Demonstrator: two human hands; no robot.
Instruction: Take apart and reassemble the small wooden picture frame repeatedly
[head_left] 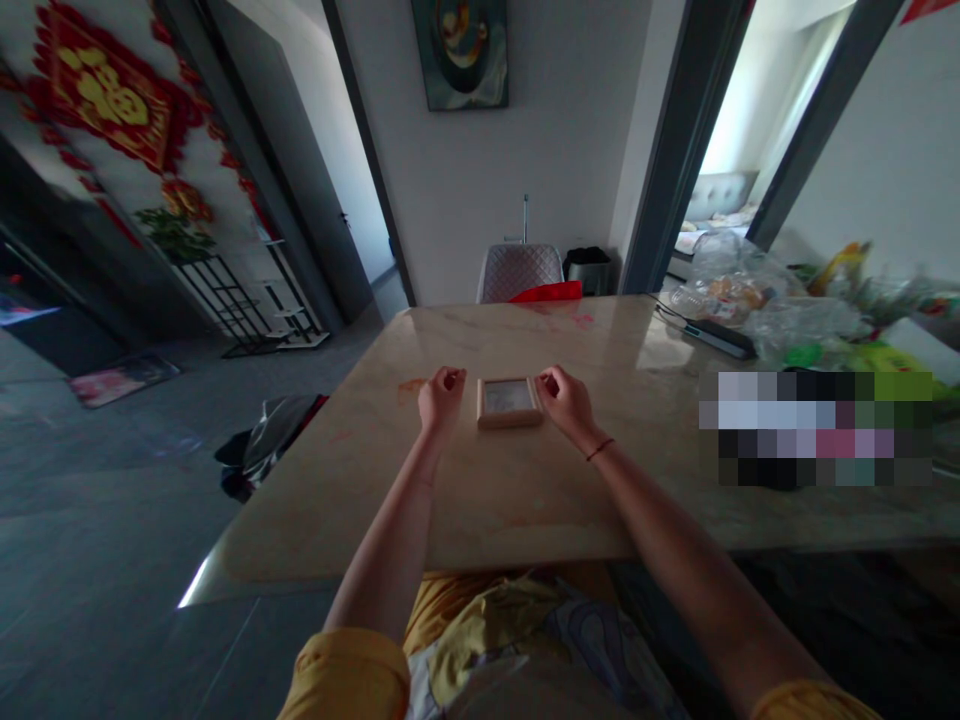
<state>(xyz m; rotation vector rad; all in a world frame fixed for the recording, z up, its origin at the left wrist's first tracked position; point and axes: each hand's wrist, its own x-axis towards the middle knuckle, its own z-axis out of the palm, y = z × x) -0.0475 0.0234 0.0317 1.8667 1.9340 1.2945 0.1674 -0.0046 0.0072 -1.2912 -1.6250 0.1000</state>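
Observation:
A small light-wood frame (510, 419) with a grey, glassy-looking middle lies on the marbled table, between my two hands. To its left, a small gap away, my left hand (439, 402) is closed with its fingertips pinched together; whatever it may hold is too small to make out. My right hand (568, 402), with a thin dark band on the wrist, is also closed in a pinch. Its fingertips are right at the frame's upper right edge, and I cannot tell whether they touch it or hold something small.
The table (360, 500) has its edge close to my body. On the right lie a dark oblong device (720, 338) with a cord, clear plastic bags (802, 325) and a pixelated patch. Beyond the far edge stand a quilted chair (521, 270) and a bin (589, 270).

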